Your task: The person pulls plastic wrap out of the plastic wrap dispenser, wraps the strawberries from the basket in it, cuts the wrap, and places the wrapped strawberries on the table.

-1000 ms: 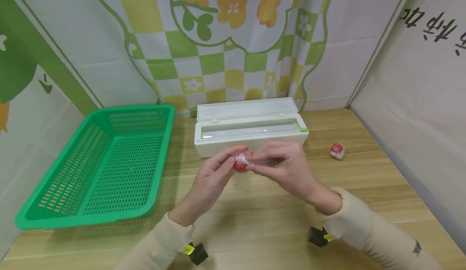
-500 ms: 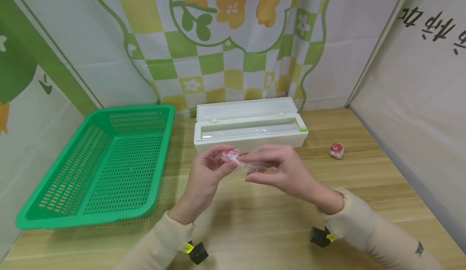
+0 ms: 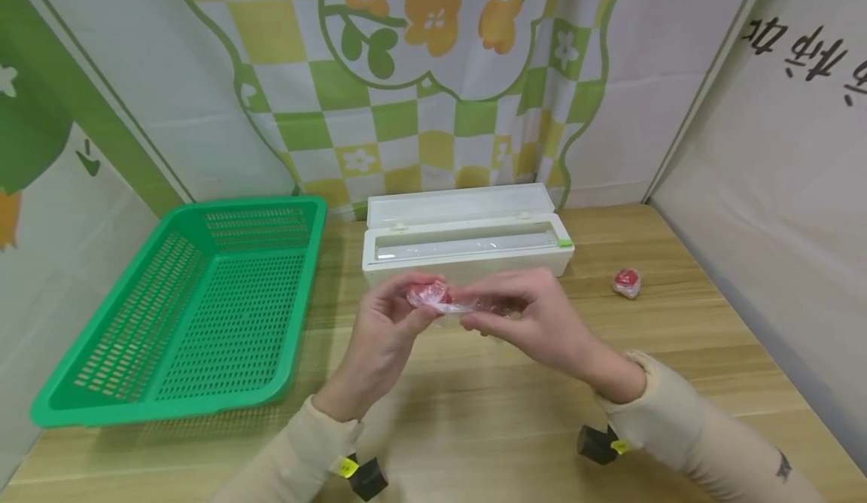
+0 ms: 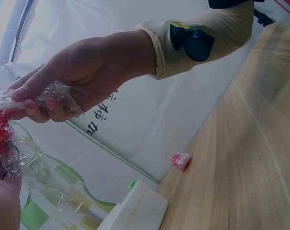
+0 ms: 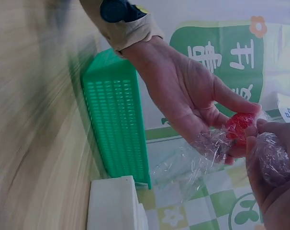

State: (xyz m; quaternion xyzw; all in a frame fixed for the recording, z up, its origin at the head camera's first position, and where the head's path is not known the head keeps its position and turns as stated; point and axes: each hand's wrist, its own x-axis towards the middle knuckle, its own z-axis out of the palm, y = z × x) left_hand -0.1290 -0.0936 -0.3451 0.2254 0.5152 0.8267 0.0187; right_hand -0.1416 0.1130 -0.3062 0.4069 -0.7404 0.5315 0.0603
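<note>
Over the table, in front of the white box, my left hand (image 3: 375,341) holds a small red round item (image 3: 425,294) wrapped in clear cling film. Opposite it, my right hand (image 3: 542,322) pinches the film's gathered end between thumb and fingers. In the right wrist view the red item (image 5: 238,125) sits between the left thumb and fingers, and a bunch of film (image 5: 274,160) is crumpled in the right hand. A loose sheet of cling film (image 4: 54,187) hangs below the hands in the left wrist view. The film hides the red item's exact kind.
A white cling film box (image 3: 467,267) stands at the back, lid up, with a film roll (image 3: 467,246) inside. To the left is a green slotted basket (image 3: 308,292). Another film-wrapped red item (image 3: 627,282) lies on the wooden table (image 3: 474,443) at right. Printed curtains enclose the back and sides.
The red item and my left hand have shifted left from one second ago. The film between the hands is now drawn out and gathered, with the right hand still on its end.
</note>
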